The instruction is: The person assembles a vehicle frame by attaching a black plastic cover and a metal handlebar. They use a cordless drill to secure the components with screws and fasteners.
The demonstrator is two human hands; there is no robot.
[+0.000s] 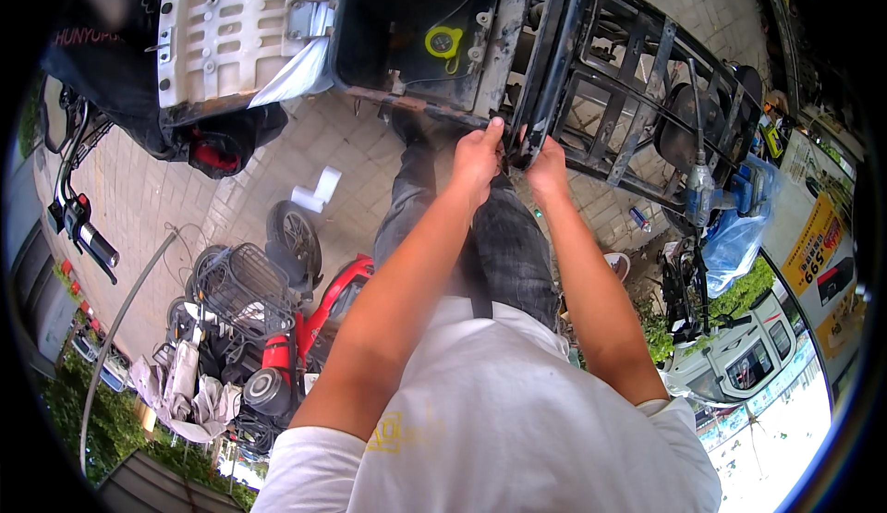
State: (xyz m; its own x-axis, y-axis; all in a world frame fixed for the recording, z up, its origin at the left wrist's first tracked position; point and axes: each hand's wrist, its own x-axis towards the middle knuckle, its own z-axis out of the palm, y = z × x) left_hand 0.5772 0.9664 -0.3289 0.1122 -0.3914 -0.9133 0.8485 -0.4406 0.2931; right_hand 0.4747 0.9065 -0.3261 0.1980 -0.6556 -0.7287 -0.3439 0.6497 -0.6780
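Observation:
In front of me stands an electric scooter with its seat (231, 34) tipped up, pale ribbed underside showing. A black storage tub (370, 46) lies open behind it, with a yellow-green round cap (443, 42) inside. A black metal rail (547, 60) crosses the frame between the tub and the rear rack (614, 134). My left hand (476, 160) is closed at the near end of this rail, thumb up against the frame edge; its fingers and anything in them are hidden. My right hand (548, 169) grips the rail's near end from the other side.
A power tool (700, 189) with a long bit and blue battery is by the rack's far right, above a clear plastic bag (730, 245). A red scooter (337, 296), a wire basket (242, 282) and white paper pieces (317, 189) are at left. A can (639, 219) lies right.

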